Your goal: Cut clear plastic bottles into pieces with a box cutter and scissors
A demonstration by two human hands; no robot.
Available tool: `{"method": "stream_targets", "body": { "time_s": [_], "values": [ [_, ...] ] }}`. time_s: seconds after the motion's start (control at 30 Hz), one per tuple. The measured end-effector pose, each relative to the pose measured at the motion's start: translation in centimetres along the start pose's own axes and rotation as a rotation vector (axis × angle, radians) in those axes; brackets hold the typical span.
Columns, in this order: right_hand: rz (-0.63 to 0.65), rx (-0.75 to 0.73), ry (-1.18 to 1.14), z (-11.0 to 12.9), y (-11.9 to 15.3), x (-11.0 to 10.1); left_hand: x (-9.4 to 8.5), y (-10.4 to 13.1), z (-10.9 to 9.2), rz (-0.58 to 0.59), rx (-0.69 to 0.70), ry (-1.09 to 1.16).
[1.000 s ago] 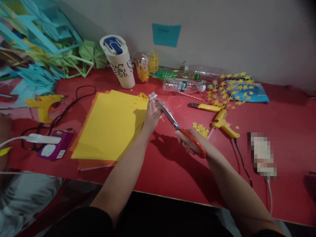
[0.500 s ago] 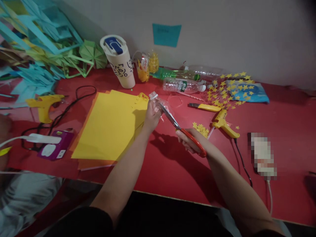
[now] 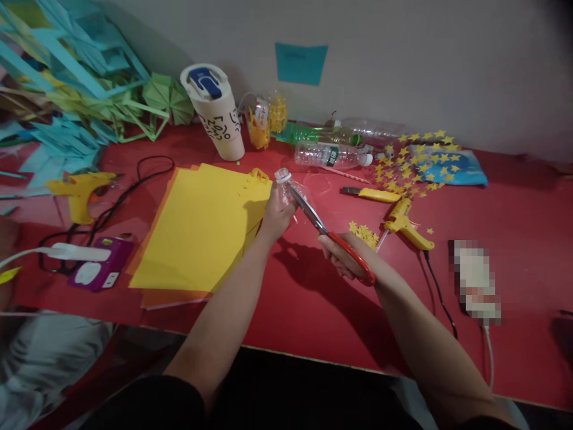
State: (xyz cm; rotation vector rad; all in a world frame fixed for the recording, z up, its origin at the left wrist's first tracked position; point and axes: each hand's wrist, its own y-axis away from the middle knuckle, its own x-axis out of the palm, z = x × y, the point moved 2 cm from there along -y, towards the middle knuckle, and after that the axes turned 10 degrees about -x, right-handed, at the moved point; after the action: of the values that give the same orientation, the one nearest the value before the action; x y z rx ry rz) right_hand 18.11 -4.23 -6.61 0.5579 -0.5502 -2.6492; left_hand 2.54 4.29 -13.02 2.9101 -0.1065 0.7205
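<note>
My left hand (image 3: 278, 210) is closed around a piece of clear plastic bottle (image 3: 283, 177), its neck pointing up and away from me. Red-handled scissors (image 3: 347, 251) are gripped in my right hand (image 3: 338, 257), with their metal blades reaching up-left to the plastic beside my left fingers. Whether the blades are on the plastic or just over it I cannot tell. Under my left forearm lies a stack of yellow paper (image 3: 201, 227). Small yellow stars (image 3: 364, 235) are heaped to the right of the scissors.
A yellow glue gun (image 3: 405, 226) and a box cutter (image 3: 373, 194) lie to the right. Plastic bottles (image 3: 317, 154) and a white tumbler (image 3: 219, 119) are along the wall. At left are another glue gun (image 3: 80, 194), a purple power adapter (image 3: 102, 266), cables and a person's arm.
My left hand has turned the bottle piece slightly, and its neck has shifted a little to the right. The scissors stay almost where they were.
</note>
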Motion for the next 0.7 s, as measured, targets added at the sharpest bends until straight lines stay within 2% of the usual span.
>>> {"method": "stream_targets", "body": {
  "time_s": [0.1, 0.2, 0.27, 0.47, 0.7],
  "values": [
    [-0.011, 0.03, 0.028, 0.2, 0.0, 0.0, -0.7, -0.5, 0.7, 0.016, 0.103, -0.079],
    [-0.027, 0.054, 0.046, 0.5, 0.0, 0.0, -1.4, -1.3, 1.5, 0.096, 0.212, -0.136],
    [-0.036, 0.077, 0.057, 0.6, 0.0, 0.0, -1.9, -1.6, 2.0, 0.127, 0.232, -0.171],
    [-0.051, 0.121, 0.088, 1.1, 0.1, 0.0, -2.2, -1.8, 2.1, 0.103, 0.212, -0.135],
    [-0.037, 0.135, 0.105, 1.0, 0.0, -0.1, -1.3, -0.9, 0.5, 0.005, 0.077, -0.061]
  ]
}}
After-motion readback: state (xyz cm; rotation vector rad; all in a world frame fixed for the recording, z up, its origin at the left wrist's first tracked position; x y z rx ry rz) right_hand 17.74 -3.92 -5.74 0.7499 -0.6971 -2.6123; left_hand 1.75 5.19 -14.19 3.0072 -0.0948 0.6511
